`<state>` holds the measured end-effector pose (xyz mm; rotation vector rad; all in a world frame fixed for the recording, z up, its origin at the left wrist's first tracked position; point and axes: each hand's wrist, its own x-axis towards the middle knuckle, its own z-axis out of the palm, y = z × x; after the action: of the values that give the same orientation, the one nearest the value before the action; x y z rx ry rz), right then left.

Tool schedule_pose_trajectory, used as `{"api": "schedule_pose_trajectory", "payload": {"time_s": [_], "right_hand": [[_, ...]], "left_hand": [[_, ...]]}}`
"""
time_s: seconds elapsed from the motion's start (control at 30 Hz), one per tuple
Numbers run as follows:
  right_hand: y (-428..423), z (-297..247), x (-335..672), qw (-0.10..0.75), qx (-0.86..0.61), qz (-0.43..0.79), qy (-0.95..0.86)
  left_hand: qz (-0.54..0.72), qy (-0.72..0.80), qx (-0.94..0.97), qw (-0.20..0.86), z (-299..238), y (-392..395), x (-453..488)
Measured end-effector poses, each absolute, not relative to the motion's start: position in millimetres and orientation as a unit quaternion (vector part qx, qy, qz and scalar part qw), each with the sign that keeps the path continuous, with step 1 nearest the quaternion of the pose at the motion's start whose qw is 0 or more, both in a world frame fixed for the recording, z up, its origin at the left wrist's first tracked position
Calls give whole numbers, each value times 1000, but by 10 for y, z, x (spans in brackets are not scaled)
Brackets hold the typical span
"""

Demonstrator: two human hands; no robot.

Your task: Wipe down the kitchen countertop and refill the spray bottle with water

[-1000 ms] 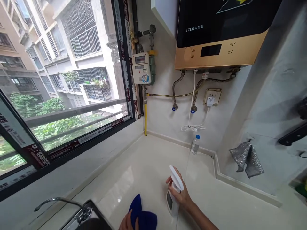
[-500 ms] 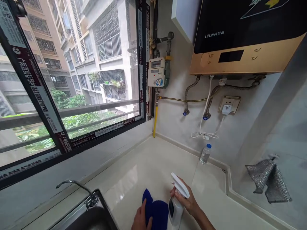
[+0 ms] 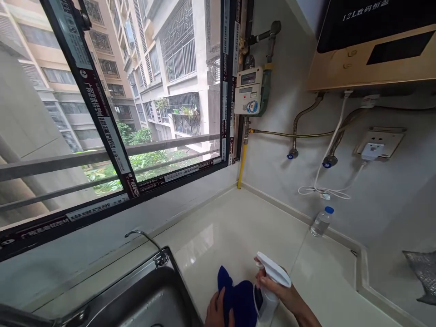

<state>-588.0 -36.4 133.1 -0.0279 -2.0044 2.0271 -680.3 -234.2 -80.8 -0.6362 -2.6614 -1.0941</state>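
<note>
Right grip [image 3: 285, 295] is closed round the neck of a white trigger spray bottle [image 3: 268, 305], presumably held that high so its fingers can reach the trigger. Just left of it, the left grip [image 3: 214, 311] lies over a dark-blue cloth [image 3: 241, 302] on the counter [image 3: 238, 222]; its fingers and thumb are partly spread, and I cannot tell whether they pinch or only press (the lower edge of my view cuts them off). The spray bottle's long axis runs close to upright, and its nozzle points away from me and to the left, roughly toward the counter's far corner. One tapered end of the cloth points away too. Left of both I have the steel sink [image 3: 153, 304] with its curved faucet [image 3: 161, 259]. Farther back, a blue-capped clear bottle [image 3: 320, 222] stands near the wall [image 3: 272, 159], probably tucked there out of the way, with the water heater [image 3: 354, 68] above.
</note>
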Motion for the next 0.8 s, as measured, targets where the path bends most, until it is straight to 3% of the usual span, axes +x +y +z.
{"api": "schedule_pose_trajectory", "payload": {"time_s": [0.37, 0.6, 0.8], "right_hand": [[-176, 1048, -5798, 157, -29, 623, -766], [-346, 1053, -5813, 228, -36, 640, -733], [-476, 1158, -5826, 218, -50, 646, -730]], "left_hand": [[-419, -879, -226, -23, -331, -2483, -6544], [-425, -880, -207, -44, -200, -2487, -6482], [-430, -875, -221, -21, -243, -2483, -6498]]}}
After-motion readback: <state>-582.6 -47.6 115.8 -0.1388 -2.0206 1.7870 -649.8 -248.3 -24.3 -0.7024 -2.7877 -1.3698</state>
